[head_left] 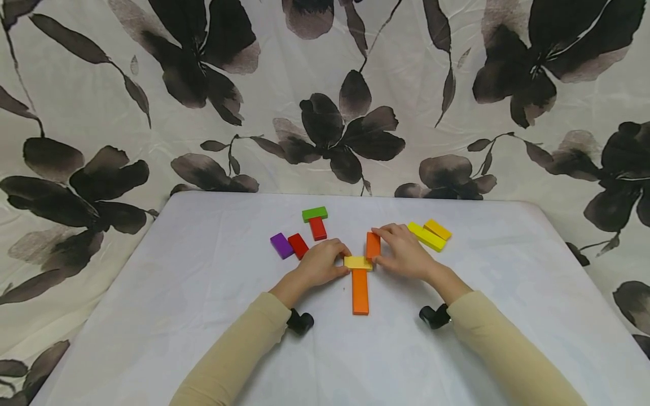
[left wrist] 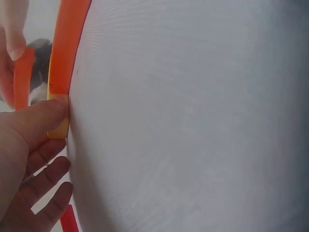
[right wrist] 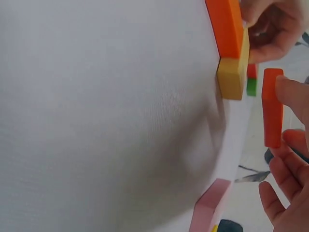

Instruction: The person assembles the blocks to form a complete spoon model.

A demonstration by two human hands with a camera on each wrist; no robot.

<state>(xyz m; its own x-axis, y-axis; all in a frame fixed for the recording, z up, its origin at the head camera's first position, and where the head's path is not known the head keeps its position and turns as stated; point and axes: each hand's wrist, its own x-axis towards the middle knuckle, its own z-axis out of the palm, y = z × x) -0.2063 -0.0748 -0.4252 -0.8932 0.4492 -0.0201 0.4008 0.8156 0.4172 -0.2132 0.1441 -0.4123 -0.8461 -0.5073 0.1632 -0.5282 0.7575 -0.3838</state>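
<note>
My left hand [head_left: 321, 264] pinches the left end of a pale yellow block [head_left: 355, 263], its thumb on the near face in the left wrist view. A long orange block [head_left: 360, 292] lies flat with its far end against that yellow block, making a T. Between thumb and fingers, my right hand [head_left: 406, 252] holds a shorter orange block [right wrist: 273, 108]. This piece is raised off the table, over the yellow block's right end in the head view. A pink block [right wrist: 210, 205] shows low in the right wrist view.
Left of centre lie a purple block [head_left: 281, 246], a red block [head_left: 298, 246], and a green block [head_left: 315, 213] touching another red block [head_left: 317, 228]. Behind my right hand are a bright yellow block [head_left: 426, 237] and an orange-yellow block [head_left: 437, 229]. Floral cloth hangs behind the white table [head_left: 203, 338].
</note>
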